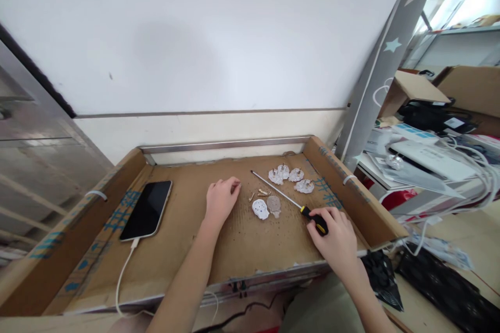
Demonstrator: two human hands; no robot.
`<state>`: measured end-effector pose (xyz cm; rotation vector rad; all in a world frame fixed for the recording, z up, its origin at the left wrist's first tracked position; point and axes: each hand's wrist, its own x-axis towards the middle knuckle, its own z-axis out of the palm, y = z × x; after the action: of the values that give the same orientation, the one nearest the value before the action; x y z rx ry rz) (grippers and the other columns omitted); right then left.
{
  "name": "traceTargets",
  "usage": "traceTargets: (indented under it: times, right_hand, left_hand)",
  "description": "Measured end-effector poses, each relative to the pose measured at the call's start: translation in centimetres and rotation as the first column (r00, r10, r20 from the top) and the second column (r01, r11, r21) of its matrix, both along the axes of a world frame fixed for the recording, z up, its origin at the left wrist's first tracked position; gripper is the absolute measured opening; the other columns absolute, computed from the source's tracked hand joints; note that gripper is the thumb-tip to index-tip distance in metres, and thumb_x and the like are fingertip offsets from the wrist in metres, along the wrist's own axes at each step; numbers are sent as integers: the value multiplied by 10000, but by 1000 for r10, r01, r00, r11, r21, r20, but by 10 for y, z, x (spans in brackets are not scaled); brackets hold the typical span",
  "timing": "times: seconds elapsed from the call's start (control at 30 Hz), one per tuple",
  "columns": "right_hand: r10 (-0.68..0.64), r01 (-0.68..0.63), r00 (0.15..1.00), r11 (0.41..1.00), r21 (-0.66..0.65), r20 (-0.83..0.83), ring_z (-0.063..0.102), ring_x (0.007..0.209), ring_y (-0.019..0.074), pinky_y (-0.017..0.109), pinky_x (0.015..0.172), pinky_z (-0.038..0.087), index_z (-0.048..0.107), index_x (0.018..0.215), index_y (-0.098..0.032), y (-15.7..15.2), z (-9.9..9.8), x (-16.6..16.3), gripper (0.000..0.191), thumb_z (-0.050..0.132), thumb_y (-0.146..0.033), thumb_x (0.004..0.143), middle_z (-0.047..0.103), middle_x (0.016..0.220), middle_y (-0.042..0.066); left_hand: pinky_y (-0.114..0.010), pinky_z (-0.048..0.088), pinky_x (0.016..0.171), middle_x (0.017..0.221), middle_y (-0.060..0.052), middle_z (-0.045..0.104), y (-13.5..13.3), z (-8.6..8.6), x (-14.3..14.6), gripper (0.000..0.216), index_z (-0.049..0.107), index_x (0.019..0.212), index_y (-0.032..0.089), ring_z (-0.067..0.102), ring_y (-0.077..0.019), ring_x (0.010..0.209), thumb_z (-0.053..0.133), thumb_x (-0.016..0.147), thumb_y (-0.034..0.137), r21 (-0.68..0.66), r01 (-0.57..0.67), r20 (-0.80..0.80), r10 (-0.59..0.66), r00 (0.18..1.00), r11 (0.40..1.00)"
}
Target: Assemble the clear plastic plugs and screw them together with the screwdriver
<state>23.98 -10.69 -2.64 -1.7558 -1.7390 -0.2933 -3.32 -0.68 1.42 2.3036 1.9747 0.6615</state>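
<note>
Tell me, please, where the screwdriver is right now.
In the head view, the screwdriver is right of centre over the cardboard, its handle in the right hand and its shaft passing between four clear plastic pieces and the white plastic piece.

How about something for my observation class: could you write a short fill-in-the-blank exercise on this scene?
1. The handle of the screwdriver is in the person's ____ hand.
2. A ____ cable is plugged into the phone.
3. A group of ____ clear pieces lies beyond the white piece, toward the right wall.
4. The brown surface under the phone is made of ____.

Missing words: right; white; four; cardboard.
</note>
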Motion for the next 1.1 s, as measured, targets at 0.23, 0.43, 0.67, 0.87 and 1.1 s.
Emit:
traceTargets:
  times: [0.23,0.43,0.67,0.87,1.1]
  right_hand:
    - [28,-28,1000,999,-24,2,485,824,150,274,739,343,601,880,-227,-1,4,2,143,526,-242,759,565,891,17]
    - [32,-32,999,999,-33,-4,486,827,153,278,753,349,601,879,-226,0,4,3,141,528,-239,758,567,891,18]
    - [24,-24,1000,999,-38,-4,482,832,149,274,758,353,594,878,-233,0,4,3,136,541,-247,753,562,889,6]
    - [24,-24,1000,999,-32,0,484,830,146,274,757,352,600,877,-228,-1,4,2,141,540,-240,750,561,888,13]
    - [26,-26,1000,999,-19,2,486,833,150,280,760,352,600,882,-226,0,5,1,146,533,-238,752,561,889,17]
  left_hand:
    - [-298,440,757,929,19,712,1,3,-8,126,616,940,265,629,-193,872,515,864,274,-74,41,86,-35,996,996]
    - [-298,446,751,898,28,713,0,2,-6,115,616,932,266,631,-190,855,529,857,275,-53,36,86,-31,996,998]
    - [-291,444,753,905,33,711,0,1,-7,124,607,950,273,626,-188,870,537,849,288,-76,42,108,-34,994,996]
    - [-288,450,753,918,34,711,0,1,-8,114,620,929,275,623,-185,881,542,849,298,-104,68,137,-54,989,992]
    - [-285,457,763,923,30,709,1,-1,-8,114,623,925,273,627,-179,880,543,844,280,-106,89,150,-72,986,990]
